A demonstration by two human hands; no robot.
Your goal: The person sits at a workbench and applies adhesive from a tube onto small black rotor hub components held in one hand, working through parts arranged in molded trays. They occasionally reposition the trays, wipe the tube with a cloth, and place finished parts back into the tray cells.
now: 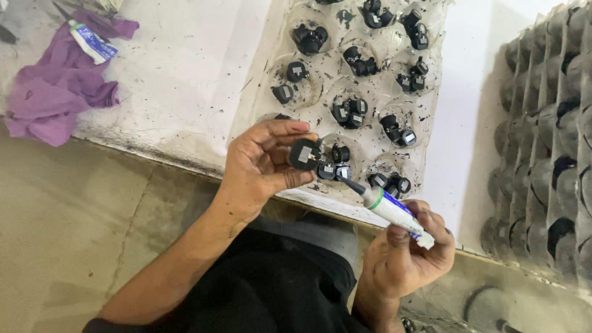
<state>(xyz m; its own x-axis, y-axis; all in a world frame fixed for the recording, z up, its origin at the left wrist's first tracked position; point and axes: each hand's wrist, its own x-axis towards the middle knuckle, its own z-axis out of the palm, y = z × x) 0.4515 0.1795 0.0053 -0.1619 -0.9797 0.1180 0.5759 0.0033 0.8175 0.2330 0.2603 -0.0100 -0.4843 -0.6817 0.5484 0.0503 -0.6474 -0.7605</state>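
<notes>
Both hands loaded over clear plastic blister tray (259, 98).
Left hand (262, 163) fingers pinch small round black part (304, 154); right hand (407, 250) fingers closed round white-blue tube (390, 208), nozzle just right of part.

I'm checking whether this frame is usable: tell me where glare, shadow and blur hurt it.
Head view: the white tabletop is overexposed, nearly featureless; the clear plastic tray shows soft glare on its cups; the stacked trays at right sit in shadow and look slightly smeared; left hand, small black part, right hand and glue tube are sharp.
</notes>
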